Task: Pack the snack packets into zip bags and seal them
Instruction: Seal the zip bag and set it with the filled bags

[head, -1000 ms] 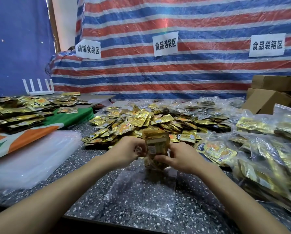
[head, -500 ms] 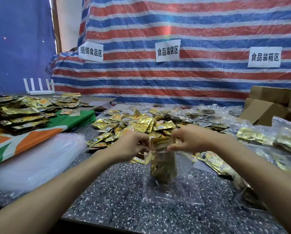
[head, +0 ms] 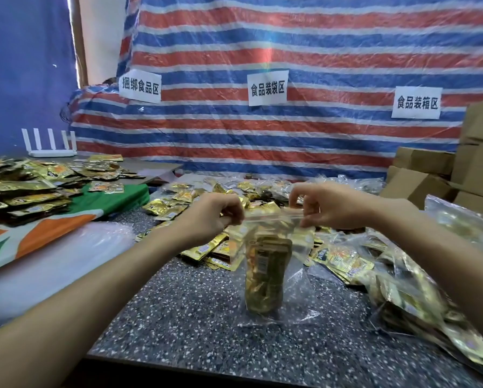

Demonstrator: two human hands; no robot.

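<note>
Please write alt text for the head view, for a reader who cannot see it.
The left hand and right hand pinch the top edge of a clear zip bag, upright over a speckled table, with gold snack packets inside. Loose packets lie behind.

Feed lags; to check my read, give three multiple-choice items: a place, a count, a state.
1. Where is the upright stack of snack packets? A) in a cardboard box B) inside the clear zip bag C) on the white router
2. How many white signs hang on the striped tarp? A) two B) three C) five
3. How do the hands meet the bag? A) neither touches it B) one touches it C) left hand and right hand pinch its top edge
1 B: packets show through clear plastic. 2 B: three in a row. 3 C: fingers of both grip the top strip.
</note>
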